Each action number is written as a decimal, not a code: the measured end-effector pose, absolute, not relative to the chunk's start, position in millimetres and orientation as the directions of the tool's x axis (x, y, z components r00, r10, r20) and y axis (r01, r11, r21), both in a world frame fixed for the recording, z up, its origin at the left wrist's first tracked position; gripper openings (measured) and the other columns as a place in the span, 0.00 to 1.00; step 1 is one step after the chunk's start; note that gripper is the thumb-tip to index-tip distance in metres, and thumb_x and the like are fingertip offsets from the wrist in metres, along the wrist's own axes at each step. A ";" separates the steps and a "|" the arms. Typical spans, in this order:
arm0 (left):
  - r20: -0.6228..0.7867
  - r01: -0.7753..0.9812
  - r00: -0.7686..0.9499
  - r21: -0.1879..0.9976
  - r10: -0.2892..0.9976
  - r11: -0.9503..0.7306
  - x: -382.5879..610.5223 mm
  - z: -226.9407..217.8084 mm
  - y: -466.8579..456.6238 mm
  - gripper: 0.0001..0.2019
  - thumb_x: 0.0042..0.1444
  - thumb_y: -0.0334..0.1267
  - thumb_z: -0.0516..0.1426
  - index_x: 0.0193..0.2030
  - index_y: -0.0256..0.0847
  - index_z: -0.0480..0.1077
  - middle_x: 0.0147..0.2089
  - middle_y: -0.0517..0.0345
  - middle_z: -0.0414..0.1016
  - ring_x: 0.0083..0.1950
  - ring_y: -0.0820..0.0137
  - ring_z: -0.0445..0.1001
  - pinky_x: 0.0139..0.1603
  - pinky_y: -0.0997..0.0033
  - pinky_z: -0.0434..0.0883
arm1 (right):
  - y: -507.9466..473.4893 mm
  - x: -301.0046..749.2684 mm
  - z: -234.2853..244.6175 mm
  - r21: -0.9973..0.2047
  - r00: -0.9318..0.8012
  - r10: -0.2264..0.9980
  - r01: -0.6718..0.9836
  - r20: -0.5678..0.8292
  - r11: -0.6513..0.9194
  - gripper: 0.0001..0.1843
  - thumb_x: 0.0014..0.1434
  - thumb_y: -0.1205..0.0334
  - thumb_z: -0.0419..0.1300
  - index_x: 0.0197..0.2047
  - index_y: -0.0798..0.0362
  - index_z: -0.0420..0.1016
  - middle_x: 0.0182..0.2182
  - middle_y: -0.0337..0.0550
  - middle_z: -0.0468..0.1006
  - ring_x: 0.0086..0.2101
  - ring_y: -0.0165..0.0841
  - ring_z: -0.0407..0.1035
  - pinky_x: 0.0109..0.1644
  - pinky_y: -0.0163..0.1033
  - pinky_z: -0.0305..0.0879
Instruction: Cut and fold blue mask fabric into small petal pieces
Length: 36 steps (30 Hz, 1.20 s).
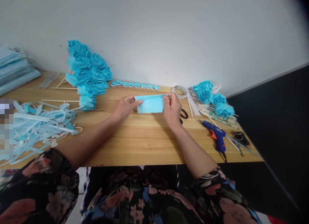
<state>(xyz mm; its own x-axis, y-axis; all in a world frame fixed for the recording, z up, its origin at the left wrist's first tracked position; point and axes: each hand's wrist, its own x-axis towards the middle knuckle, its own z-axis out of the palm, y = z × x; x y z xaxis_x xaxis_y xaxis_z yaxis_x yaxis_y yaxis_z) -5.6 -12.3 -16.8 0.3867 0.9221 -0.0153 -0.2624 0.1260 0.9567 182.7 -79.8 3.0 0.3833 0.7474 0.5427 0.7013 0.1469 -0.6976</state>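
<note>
A light blue rectangle of face-mask fabric (152, 104) is stretched flat between my two hands, a little above the table. My left hand (126, 107) pinches its left edge, thumb in front. At the upper right corner my right hand (172, 108) grips it between thumb and fingers. Beyond the fabric, several small rolled blue pieces (136, 85) lie in a row along the wall. Black-handled scissors (184, 113) sit just right of my right hand, their blades hidden. A roll of clear tape (180, 91) is behind that hand.
Blue fabric roses (89, 73) on sticks are heaped at back left, more roses (213, 97) at right on packaged sticks. Cut mask strips and ear loops (43, 127) pile up at left, near stacked masks (16, 69). A blue glue gun (217, 134) lies near the right edge.
</note>
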 end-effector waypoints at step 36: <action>-0.068 -0.334 0.440 0.913 0.895 0.234 -9.5 -2.0 -14.2 0.12 0.53 0.40 0.64 0.29 0.35 0.70 0.27 0.57 0.72 0.27 0.73 0.72 0.32 0.69 0.76 | -78.1 186.4 3.5 -0.749 0.377 0.809 0.653 0.451 0.113 0.15 0.65 0.48 0.53 0.35 0.50 0.68 0.20 0.30 0.62 0.23 0.28 0.55 0.31 0.35 0.57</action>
